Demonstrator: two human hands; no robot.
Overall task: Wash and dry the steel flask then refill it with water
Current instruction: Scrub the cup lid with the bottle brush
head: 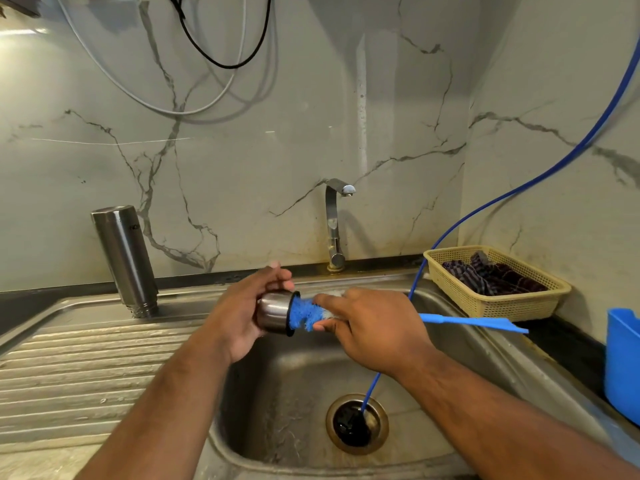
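Filling most of the view: steel sink [277, 393] w/ its ribbed drainboard [86, 368] on the left, marble-look wall behind. Steel flask [124, 258] stands mouth-down on the back of that drainboard, threads at the bottom, well apart from both hands. Far right, a yellow basket [498, 306] w/ a dark checked cloth [491, 275] in it, and a blue tub [623, 362] at the frame edge. A thin blue hose [519, 192] drops from top right, passes behind the R hand and goes into the drain [356, 424]. Tap [334, 223] at the back centre, no water visible. Now the action, over the basin: L hand [239, 313] is wrapped round the flask cap [275, 311], fingers curled over the top, open end facing right. R hand [374, 327] pinches the bottle brush [304, 313] between thumb and fingers right where the bristles start, blue bristles jammed into the cap's mouth, white ones under the fingers. Brush handle [467, 321] sticks out to the right past the hand, ending over the sink's right edge, near the basket.
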